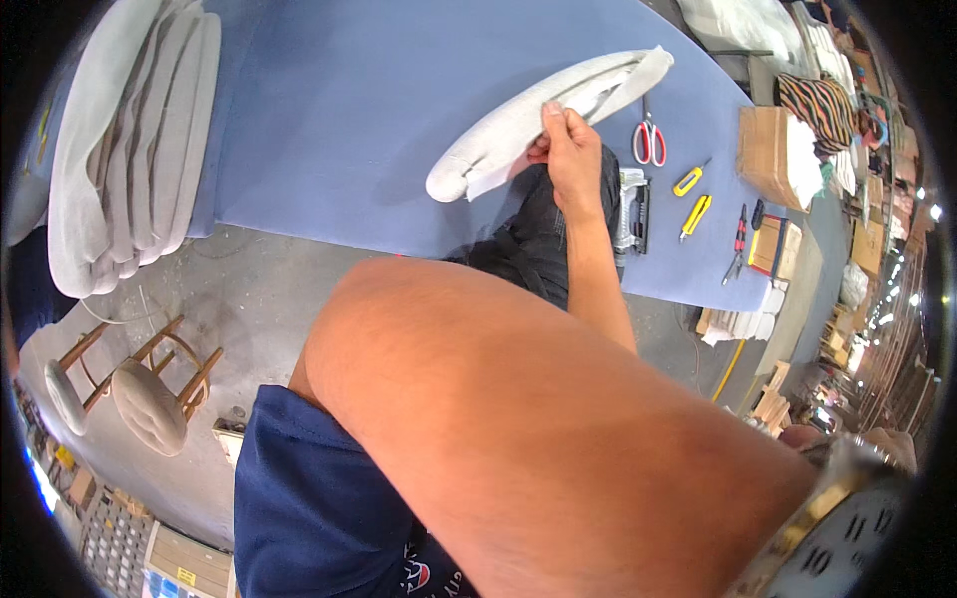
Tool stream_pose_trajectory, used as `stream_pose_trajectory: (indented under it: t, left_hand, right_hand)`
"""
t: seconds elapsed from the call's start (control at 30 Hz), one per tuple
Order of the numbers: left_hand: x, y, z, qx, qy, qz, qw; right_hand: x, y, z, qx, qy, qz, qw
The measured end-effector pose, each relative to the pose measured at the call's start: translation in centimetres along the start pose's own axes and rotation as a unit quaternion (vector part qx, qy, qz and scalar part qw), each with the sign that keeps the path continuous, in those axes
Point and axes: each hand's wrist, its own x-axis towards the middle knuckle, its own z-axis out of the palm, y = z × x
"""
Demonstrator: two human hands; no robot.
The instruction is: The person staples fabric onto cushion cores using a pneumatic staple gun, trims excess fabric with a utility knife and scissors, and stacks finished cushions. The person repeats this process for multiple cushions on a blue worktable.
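Left forearm: huge and right up by the camera, cutting across the lower half from a navy sleeve (299, 488) to a wristwatch (822, 543) at lower right.
Left hand: just a bit of the left hand (889, 444) peeks out past the watch, so can't tell how open it is or if it's got anything.
Right hand: the right hand (573, 164) is pretty much closed, thumb on top, pinching the lower edge of the grey piece.
Grey piece: long curved padded grey piece (518, 125), over the far part of the table, with a fold or slit along it; can't tell if it's touching the top.
Black bundle: some black fabric (528, 229) bunched just below that, by the table edge.
Blue table: the blue tabletop (329, 110) runs under all this.
Tools: right of the hand, a metal staple gun (630, 211), then red-handled scissors (650, 145), a yellow screwdriver (688, 180), a yellow cutter (696, 216) and a red-and-black tool (739, 239).
Left end: a stack of grey pads (135, 149), standing side by side.
Floor: two round padded stools (148, 404), lower left.
Past the tools: open cardboard box (766, 149), tiger-striped fabric (817, 110) behind it.
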Motion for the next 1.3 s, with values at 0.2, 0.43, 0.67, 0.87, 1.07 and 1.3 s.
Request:
stream_pose_trajectory:
  t: [0.2,0.43,0.67,0.87,1.07,1.3]
  left_hand:
    - [0.1,-2.2,-1.3,-0.057,0.021,-0.03,0.998]
    - [-15.7,-16.8,-9.0,-0.324,0.412,-0.31,0.793]
    - [-26.6,-31.9,-5.5,-0.249,0.445,-0.429,0.746]
    - [-22.3,-26.8,-7.6,-0.126,0.347,-0.466,0.804]
    - [-21.5,-23.5,-6.1,0.03,0.321,-0.471,0.821]
    - [-19.9,-21.7,-4.9,0.129,0.326,-0.531,0.772]
  right_hand:
    - [0.4,-0.5,-0.5,-0.027,0.014,-0.002,1.0]
    - [-0.5,2.4,0.5,-0.081,0.16,-0.036,0.983]
    - [-0.2,4.7,-1.9,0.124,0.003,-0.054,0.991]
    - [-0.3,6.1,-1.5,0.224,-0.015,-0.048,0.973]
    - [-0.5,7.7,-1.2,0.284,-0.044,-0.051,0.956]
    - [-0.1,8.1,-1.8,0.291,-0.075,-0.028,0.953]
